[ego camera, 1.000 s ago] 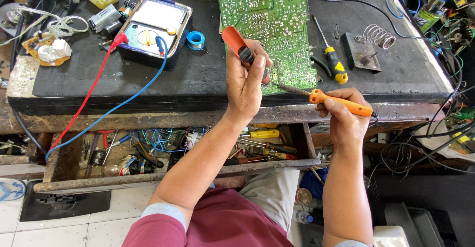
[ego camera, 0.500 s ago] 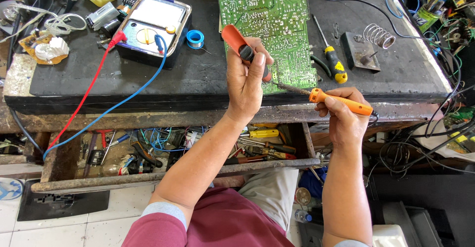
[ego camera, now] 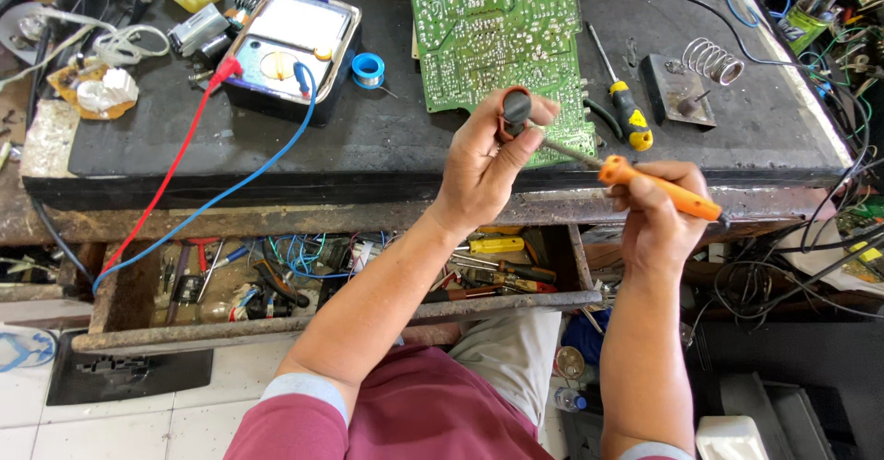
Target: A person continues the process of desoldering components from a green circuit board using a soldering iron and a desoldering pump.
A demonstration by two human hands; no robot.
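My left hand (ego camera: 490, 161) grips a red tool with a black end (ego camera: 516, 108), held upright so its black end faces the camera, just above the near edge of a green circuit board (ego camera: 502, 41) lying on the black bench mat (ego camera: 387, 133). My right hand (ego camera: 658, 216) holds an orange-handled soldering iron (ego camera: 658, 188). Its metal tip (ego camera: 566, 151) points left and reaches the tool in my left hand. Both hands hover over the bench's front edge.
A multimeter (ego camera: 290, 50) with red (ego camera: 175, 161) and blue (ego camera: 249, 179) leads sits at the left, a blue solder reel (ego camera: 368, 69) beside it. A yellow-handled screwdriver (ego camera: 626, 115) and a coiled iron stand (ego camera: 695, 78) lie to the right. An open drawer (ego camera: 304, 271) below holds tools and wires.
My left hand has turned the red tool so its black end now faces up. Both hands sit slightly lower, toward the bench's front edge; the iron tip still touches the tool.
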